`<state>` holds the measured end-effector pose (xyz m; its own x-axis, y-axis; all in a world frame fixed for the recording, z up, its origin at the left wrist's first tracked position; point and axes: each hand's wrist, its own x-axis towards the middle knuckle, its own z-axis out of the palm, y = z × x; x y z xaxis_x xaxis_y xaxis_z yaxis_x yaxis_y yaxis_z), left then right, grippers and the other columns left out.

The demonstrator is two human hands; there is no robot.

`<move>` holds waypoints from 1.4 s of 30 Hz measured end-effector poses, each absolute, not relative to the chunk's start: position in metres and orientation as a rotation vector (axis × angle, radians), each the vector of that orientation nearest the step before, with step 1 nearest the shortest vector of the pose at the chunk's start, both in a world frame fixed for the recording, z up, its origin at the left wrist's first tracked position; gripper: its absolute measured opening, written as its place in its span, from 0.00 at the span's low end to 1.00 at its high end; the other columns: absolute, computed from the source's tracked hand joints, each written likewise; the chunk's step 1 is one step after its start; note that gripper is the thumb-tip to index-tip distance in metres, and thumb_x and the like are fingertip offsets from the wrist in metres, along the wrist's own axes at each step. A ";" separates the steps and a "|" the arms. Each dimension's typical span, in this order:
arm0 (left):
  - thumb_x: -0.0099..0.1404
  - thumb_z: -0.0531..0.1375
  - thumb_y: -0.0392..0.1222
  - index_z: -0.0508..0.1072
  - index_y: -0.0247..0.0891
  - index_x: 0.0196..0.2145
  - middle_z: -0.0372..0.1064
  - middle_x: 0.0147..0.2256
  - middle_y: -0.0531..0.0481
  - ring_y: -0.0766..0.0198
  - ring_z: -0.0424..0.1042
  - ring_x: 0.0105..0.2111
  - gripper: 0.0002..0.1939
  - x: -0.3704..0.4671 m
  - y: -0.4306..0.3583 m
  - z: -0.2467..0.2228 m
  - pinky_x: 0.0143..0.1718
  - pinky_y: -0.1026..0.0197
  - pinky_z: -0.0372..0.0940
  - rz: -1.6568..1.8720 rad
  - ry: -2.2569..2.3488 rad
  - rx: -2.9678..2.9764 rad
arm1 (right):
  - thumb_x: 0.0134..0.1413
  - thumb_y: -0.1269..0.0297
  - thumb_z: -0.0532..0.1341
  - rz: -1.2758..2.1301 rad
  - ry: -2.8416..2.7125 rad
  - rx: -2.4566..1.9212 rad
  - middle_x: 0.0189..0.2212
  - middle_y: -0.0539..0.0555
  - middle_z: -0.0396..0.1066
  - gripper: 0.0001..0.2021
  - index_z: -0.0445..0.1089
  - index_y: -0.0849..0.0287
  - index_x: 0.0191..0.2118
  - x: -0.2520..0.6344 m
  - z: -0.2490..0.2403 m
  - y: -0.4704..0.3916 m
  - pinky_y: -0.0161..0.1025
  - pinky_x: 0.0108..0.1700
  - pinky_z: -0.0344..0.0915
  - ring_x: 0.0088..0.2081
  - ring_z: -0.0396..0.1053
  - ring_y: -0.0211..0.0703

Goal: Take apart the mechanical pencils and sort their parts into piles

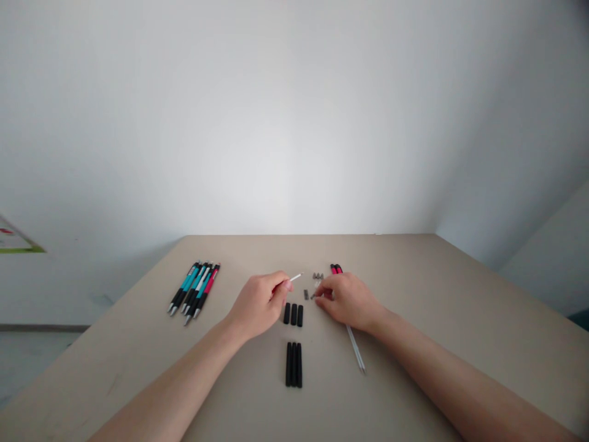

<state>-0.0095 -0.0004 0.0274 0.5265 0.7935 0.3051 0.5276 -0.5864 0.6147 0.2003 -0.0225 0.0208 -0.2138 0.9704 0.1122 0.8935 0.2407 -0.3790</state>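
My left hand [264, 301] is closed in a pinch around a thin white pen refill [297, 277], whose tip points up and to the right. Just across from it, the fingertips of my right hand [347, 301] are pinched on a tiny metal spring [313, 297] close to the tabletop. More small springs [306, 294] lie to the left of those fingertips. Behind them stand three metal pen tips [318, 276]. Short black grips [293, 314] lie in a row between my hands. White refills [355, 350] extend from beneath my right hand, partly covered by it.
Three long black pen barrels [294, 364] lie side by side nearer to me. Pink-and-black pen parts [337, 268] show behind my right hand. Several assembled pens [196, 288] in blue, white and pink are grouped at the left of the beige table [414, 270]. A wall [294, 153] borders the far edge.
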 end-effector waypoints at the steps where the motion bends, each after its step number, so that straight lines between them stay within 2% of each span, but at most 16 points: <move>1: 0.67 0.47 0.42 0.69 0.37 0.29 0.64 0.20 0.55 0.69 0.59 0.19 0.14 -0.009 -0.001 0.027 0.22 0.68 0.53 0.792 1.078 2.317 | 0.49 0.66 0.59 0.330 -2.193 -1.730 0.27 0.52 0.75 0.08 0.77 0.55 0.31 0.200 0.020 -0.022 0.37 0.34 0.61 0.30 0.70 0.41; 9: 0.68 0.47 0.41 0.68 0.37 0.29 0.64 0.20 0.55 0.69 0.60 0.19 0.14 -0.009 -0.001 0.027 0.22 0.68 0.53 0.788 1.082 2.314 | 0.50 0.65 0.58 0.308 -2.167 -1.744 0.27 0.51 0.74 0.08 0.75 0.55 0.32 0.201 0.017 -0.021 0.36 0.33 0.60 0.29 0.69 0.41; 14: 0.67 0.47 0.41 0.68 0.37 0.28 0.64 0.20 0.55 0.69 0.59 0.19 0.14 -0.009 -0.001 0.028 0.22 0.68 0.53 0.785 1.070 2.324 | 0.52 0.68 0.57 0.252 -2.240 -1.602 0.30 0.51 0.74 0.12 0.73 0.55 0.41 0.201 0.016 -0.022 0.36 0.36 0.59 0.33 0.69 0.41; 18: 0.67 0.47 0.40 0.68 0.37 0.29 0.64 0.20 0.55 0.70 0.60 0.19 0.13 -0.009 -0.001 0.027 0.23 0.68 0.53 0.799 1.069 2.315 | 0.53 0.69 0.56 0.238 -2.327 -1.549 0.33 0.53 0.72 0.11 0.75 0.55 0.39 0.199 0.014 -0.022 0.36 0.36 0.59 0.34 0.69 0.41; 26: 0.67 0.47 0.40 0.68 0.36 0.29 0.64 0.21 0.55 0.70 0.60 0.19 0.14 -0.008 0.000 0.027 0.23 0.68 0.53 0.798 1.073 2.332 | 0.52 0.70 0.58 0.249 -2.336 -1.503 0.33 0.53 0.71 0.07 0.74 0.57 0.34 0.200 0.013 -0.021 0.35 0.37 0.59 0.35 0.68 0.40; 33: 0.67 0.48 0.40 0.69 0.36 0.29 0.64 0.20 0.55 0.70 0.60 0.20 0.14 -0.009 0.000 0.027 0.24 0.68 0.54 0.805 1.070 2.339 | 0.51 0.72 0.58 0.274 -2.318 -1.465 0.35 0.53 0.71 0.08 0.72 0.58 0.37 0.199 0.011 -0.020 0.35 0.38 0.59 0.36 0.68 0.41; 42: 0.67 0.48 0.40 0.69 0.36 0.29 0.65 0.21 0.55 0.70 0.62 0.20 0.13 -0.008 0.000 0.026 0.25 0.68 0.55 0.808 1.065 2.327 | 0.50 0.73 0.58 0.290 -2.266 -1.493 0.34 0.52 0.72 0.06 0.68 0.59 0.35 0.197 0.011 -0.021 0.35 0.36 0.57 0.35 0.67 0.41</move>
<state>-0.0082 -0.0003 0.0264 0.5291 0.7859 0.3200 0.5195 -0.5982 0.6102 0.1970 -0.0210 0.0105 -0.3422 0.9131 0.2217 0.8279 0.4046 -0.3884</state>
